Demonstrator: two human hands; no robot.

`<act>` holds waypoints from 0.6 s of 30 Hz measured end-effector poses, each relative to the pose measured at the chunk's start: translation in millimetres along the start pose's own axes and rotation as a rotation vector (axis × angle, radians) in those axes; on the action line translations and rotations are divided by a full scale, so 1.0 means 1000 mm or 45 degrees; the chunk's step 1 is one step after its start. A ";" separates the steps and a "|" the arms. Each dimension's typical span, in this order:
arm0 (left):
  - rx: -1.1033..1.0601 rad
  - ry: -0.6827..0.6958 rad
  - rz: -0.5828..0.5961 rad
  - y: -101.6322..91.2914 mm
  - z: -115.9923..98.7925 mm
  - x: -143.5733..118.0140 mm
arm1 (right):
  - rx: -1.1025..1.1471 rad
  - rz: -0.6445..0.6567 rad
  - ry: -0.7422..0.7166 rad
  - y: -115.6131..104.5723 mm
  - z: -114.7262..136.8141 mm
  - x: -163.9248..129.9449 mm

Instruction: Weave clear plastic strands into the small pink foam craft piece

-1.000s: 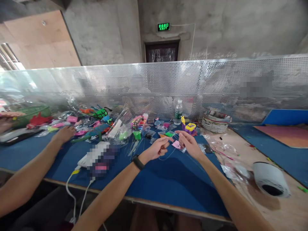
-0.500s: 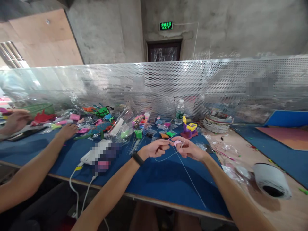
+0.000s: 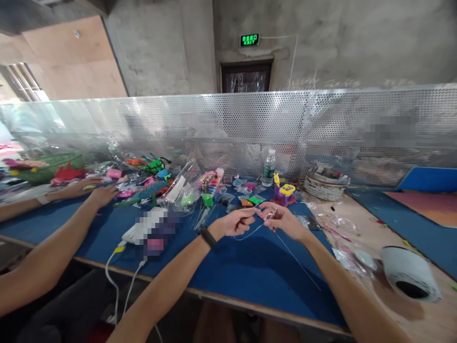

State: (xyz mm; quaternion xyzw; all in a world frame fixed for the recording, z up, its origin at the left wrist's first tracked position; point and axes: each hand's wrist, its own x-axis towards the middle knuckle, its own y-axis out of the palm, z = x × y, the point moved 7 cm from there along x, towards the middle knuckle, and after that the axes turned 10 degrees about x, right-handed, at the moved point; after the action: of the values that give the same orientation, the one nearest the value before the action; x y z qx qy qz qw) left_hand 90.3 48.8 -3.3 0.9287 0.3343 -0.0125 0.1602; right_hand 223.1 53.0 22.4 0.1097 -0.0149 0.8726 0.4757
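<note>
My left hand (image 3: 235, 222), a black band on its wrist, pinches a thin clear string (image 3: 296, 262) over the blue table mat (image 3: 250, 271). My right hand (image 3: 282, 220) meets it fingertip to fingertip, holding the same string and a small pink piece that is mostly hidden by the fingers. The string trails down and to the right across the mat. Small bags of coloured beads (image 3: 246, 200) lie just beyond my hands.
Another person's arms (image 3: 53, 247) reach over the mat at the left. A white power strip (image 3: 143, 228) with cables, a heap of plastic bags and toys (image 3: 153, 183), a water bottle (image 3: 268, 167), a woven basket (image 3: 324, 181) and a white tape roll (image 3: 410, 274) surround the mat. A perforated metal screen (image 3: 250, 128) closes the back.
My hands have come together and dropped slightly; the pink piece is now tucked in my right fingers. The other person's second hand has slid in at the left.
</note>
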 end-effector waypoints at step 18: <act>0.047 0.514 -0.420 -0.015 -0.016 0.005 | -0.364 -0.144 -0.058 -0.007 0.002 0.003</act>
State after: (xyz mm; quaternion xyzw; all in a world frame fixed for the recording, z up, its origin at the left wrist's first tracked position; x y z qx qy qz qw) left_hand 83.5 67.3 6.8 0.8480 0.5061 0.1410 0.0693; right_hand 227.3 58.9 24.2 0.0612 -0.1433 0.8308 0.5343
